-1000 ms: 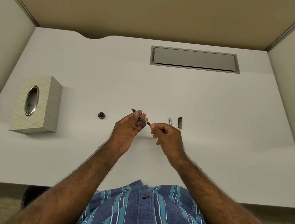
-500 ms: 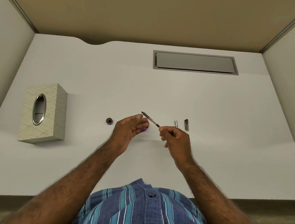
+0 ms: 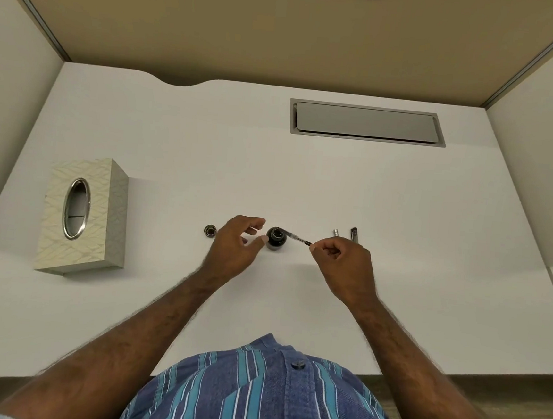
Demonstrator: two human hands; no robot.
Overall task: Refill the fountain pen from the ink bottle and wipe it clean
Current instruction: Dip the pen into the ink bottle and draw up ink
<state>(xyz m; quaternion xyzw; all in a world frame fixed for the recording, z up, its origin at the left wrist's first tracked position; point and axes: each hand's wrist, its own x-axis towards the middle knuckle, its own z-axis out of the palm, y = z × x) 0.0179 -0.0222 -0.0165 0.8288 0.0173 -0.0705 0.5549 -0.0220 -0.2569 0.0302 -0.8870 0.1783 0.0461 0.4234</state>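
Note:
A small dark ink bottle (image 3: pixel 276 239) stands open at the middle of the white desk (image 3: pixel 395 286). My right hand (image 3: pixel 342 260) pinches the back end of the thin fountain pen section (image 3: pixel 294 239), whose front end lies over the bottle's mouth. My left hand (image 3: pixel 237 242) hovers just left of the bottle, fingers spread, thumb tip close to its side; whether it touches is unclear. The bottle's round cap (image 3: pixel 210 230) lies further left. Two pen parts, a silver piece (image 3: pixel 336 232) and a dark cap (image 3: pixel 354 234), lie to the right.
A patterned tissue box (image 3: pixel 82 215) with an oval opening stands at the left of the desk. A grey cable hatch (image 3: pixel 366 122) is set in the desk at the back. Partition walls enclose the desk on three sides.
My left hand let go of the pen and opened, uncovering the ink bottle. My right hand swung the pen's front end down over the bottle's mouth. The camera tilted.

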